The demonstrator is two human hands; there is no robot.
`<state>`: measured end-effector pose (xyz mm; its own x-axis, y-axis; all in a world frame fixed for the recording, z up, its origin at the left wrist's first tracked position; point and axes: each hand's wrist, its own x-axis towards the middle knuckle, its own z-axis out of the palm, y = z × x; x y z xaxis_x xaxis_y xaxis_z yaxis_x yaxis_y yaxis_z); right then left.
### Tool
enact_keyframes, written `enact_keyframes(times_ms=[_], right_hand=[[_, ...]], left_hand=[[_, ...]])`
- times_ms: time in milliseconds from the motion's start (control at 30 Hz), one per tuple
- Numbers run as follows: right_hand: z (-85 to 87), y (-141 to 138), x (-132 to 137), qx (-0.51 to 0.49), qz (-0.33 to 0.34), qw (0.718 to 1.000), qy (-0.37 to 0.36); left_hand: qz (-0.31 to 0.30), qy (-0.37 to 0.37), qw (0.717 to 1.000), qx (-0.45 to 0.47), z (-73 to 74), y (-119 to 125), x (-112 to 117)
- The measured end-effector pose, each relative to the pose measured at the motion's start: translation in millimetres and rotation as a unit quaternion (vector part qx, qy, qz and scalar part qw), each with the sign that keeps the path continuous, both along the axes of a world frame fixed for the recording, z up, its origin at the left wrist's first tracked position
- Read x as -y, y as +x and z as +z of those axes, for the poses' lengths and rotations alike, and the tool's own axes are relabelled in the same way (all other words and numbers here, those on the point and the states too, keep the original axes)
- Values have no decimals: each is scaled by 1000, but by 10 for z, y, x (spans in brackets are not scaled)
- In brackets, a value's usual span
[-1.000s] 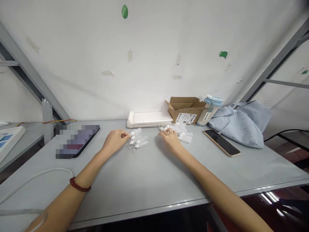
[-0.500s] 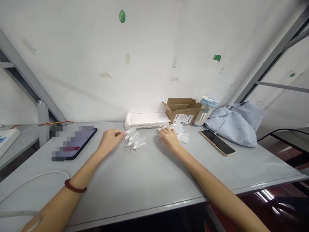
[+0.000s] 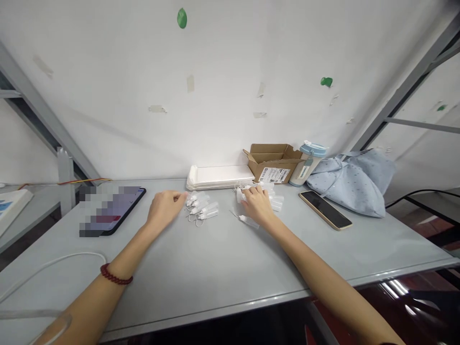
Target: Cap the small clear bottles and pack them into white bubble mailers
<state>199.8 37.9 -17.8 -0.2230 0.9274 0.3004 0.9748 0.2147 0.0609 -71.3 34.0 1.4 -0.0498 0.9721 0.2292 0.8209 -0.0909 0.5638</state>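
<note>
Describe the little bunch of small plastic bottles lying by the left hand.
The bunch of small bottles is a handful of tiny translucent whitish plastic vials with paler caps, and thin loops show at their nearer ends. They lie on their sides, roughly parallel and packed close, on the grey table, just in front of the stack of white trays. The left hand has its fingertips at the bunch's left end; whether they touch is unclear.

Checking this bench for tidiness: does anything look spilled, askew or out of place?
Nothing looks spilled or broken. One stray bottle lies alone beside the right hand, apart from the left cluster by the left hand and the right cluster.
</note>
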Motion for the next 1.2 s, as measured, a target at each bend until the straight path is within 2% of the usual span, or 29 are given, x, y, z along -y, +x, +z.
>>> enact_keyframes(times_ms=[67, 133, 200, 300, 400, 467, 533, 600, 700, 867, 1033, 1200], right_hand=[[2, -4, 5, 5, 0, 1000, -5], [-9, -13, 3, 10, 2, 1000, -12], [-22, -26, -1, 10, 3, 1000, -18], [-3, -31, 6, -11, 3, 1000, -12], [105, 0, 66, -81, 48, 995, -27], [211, 33, 142, -151, 130, 974, -107], [310, 57, 233, -188, 186, 936, -232], [372, 59, 317, -171, 186, 916, -311], [377, 28, 385, -142, 179, 906, -355], [293, -3, 339, -119, 164, 909, -363], [272, -3, 295, -111, 144, 931, -318], [248, -48, 301, -100, 145, 945, -275]], left_hand=[[19, 22, 999, -32, -9, 0, -17], [6, 55, 997, -55, -40, 12, -39], [-49, 73, 994, -62, -98, 33, -59], [-134, 51, 988, -60, -214, 66, -79], [-170, 33, 984, -50, -313, 91, -85], [-180, 37, 982, -47, -348, 105, -82], [-189, 42, 980, -46, -359, 120, -75], [-199, 44, 978, -48, -356, 134, -67], [-210, 41, 975, -53, -342, 149, -51], [-219, 12, 972, -85, -333, 170, 0], [-229, 10, 966, -116, -356, 218, 39], [-199, 38, 972, -120, -402, 270, 22]])
